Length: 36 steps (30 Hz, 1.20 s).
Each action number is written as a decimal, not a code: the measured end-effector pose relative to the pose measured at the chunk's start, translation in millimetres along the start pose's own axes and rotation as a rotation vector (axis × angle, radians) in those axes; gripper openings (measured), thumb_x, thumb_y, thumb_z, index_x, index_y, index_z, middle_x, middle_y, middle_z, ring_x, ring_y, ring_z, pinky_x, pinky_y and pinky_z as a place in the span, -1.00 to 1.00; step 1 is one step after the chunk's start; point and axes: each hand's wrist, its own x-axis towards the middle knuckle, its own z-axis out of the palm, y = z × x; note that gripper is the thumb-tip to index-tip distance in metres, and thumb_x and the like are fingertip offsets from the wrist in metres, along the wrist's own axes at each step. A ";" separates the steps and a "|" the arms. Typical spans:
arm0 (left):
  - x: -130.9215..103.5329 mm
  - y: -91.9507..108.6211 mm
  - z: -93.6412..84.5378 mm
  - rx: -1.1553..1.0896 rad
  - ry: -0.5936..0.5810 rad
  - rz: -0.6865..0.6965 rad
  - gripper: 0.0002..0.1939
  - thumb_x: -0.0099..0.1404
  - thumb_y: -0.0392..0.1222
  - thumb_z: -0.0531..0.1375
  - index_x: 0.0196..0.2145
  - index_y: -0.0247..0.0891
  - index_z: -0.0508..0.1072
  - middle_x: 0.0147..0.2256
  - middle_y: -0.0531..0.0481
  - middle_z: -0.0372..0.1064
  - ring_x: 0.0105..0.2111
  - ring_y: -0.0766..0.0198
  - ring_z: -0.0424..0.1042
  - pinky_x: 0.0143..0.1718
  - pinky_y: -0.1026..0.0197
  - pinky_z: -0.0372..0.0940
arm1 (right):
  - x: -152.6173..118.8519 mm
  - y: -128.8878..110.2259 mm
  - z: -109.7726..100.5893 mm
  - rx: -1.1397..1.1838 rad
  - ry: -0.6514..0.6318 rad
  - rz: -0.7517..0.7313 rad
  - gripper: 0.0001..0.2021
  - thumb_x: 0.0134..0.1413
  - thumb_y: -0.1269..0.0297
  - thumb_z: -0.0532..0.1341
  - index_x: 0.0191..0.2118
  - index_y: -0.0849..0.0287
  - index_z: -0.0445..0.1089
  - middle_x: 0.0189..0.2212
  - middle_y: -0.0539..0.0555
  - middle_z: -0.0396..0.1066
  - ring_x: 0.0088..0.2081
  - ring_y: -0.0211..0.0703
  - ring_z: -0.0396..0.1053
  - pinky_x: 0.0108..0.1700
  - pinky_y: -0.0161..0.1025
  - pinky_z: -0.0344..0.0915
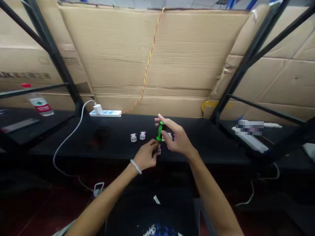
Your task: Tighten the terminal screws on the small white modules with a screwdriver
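Note:
In my right hand [178, 136] is a screwdriver [160, 130] with a green and black handle, held upright with its shaft pointing down. Below it, my left hand [147, 153], with a beaded bracelet on the wrist, pinches a small white and pink part [159, 149] near the front of the black table. The screwdriver's tip meets the left fingertips there; they hide most of the part. Two similar small white parts [133, 137] [142, 135] lie left of my hands. Others [169, 135] show partly behind my right hand.
A white power strip [108, 113] with a plugged-in charger [97, 108] and cable lies at the table's back left. Black metal posts [71, 88] stand on both sides. Cardboard [182, 59] walls the back. A bottle [40, 103] stands left; another power strip [253, 141] lies right.

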 end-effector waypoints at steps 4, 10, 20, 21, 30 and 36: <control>-1.8 3.2 7.1 0.074 0.043 -0.002 -0.79 0.20 -0.48 0.15 -0.30 -0.19 0.35 -0.12 -0.11 0.42 -0.18 0.12 0.49 -0.06 0.10 0.44 | 1.3 1.1 -0.1 -0.124 0.060 0.001 -0.56 0.28 0.26 0.35 0.24 0.03 0.48 -0.13 0.12 0.48 -0.21 -0.10 0.48 -0.07 -0.11 0.53; -2.3 6.9 10.1 0.081 0.051 -0.003 -0.80 0.22 -0.47 0.13 -0.28 -0.19 0.33 -0.10 -0.15 0.40 -0.16 0.08 0.48 -0.06 0.05 0.45 | -2.1 2.1 -3.1 -0.031 -0.011 0.007 -0.38 0.36 0.40 0.15 0.47 -0.03 0.16 0.18 0.19 0.43 0.12 -0.02 0.47 0.21 0.01 0.44; -1.4 5.2 8.9 0.038 0.052 0.005 -0.80 0.24 -0.48 0.13 -0.30 -0.19 0.31 -0.14 -0.09 0.38 -0.19 0.12 0.47 -0.08 0.08 0.44 | -5.4 4.7 -5.8 -0.126 0.050 0.004 -0.48 0.33 0.29 0.27 0.36 -0.01 0.33 0.07 0.20 0.44 0.00 0.00 0.50 0.09 0.00 0.51; -1.3 4.7 8.3 0.028 0.050 0.006 -0.80 0.24 -0.49 0.13 -0.31 -0.19 0.31 -0.13 -0.09 0.38 -0.19 0.13 0.47 -0.08 0.08 0.44 | -5.8 4.1 -6.4 -0.092 0.032 0.004 -0.45 0.36 0.33 0.21 0.41 -0.01 0.26 0.14 0.22 0.43 0.07 0.02 0.49 0.14 0.03 0.48; -1.1 1.4 7.8 0.021 0.048 0.003 -0.80 0.23 -0.49 0.15 -0.33 -0.19 0.33 -0.12 -0.08 0.40 -0.17 0.14 0.48 -0.08 0.12 0.42 | -3.2 3.0 -7.3 -0.171 0.073 -0.009 -0.54 0.27 0.24 0.36 0.26 0.02 0.45 -0.07 0.15 0.48 -0.10 -0.05 0.51 0.01 -0.08 0.52; -0.6 6.4 8.7 -0.001 0.083 -0.037 -0.79 0.20 -0.50 0.16 -0.36 -0.19 0.34 -0.17 -0.06 0.41 -0.23 0.17 0.48 -0.13 0.15 0.41 | -4.7 -0.7 -8.3 0.021 0.002 -0.051 -0.44 0.37 0.42 0.18 0.41 -0.04 0.27 0.12 0.18 0.50 0.02 -0.06 0.55 0.10 -0.05 0.51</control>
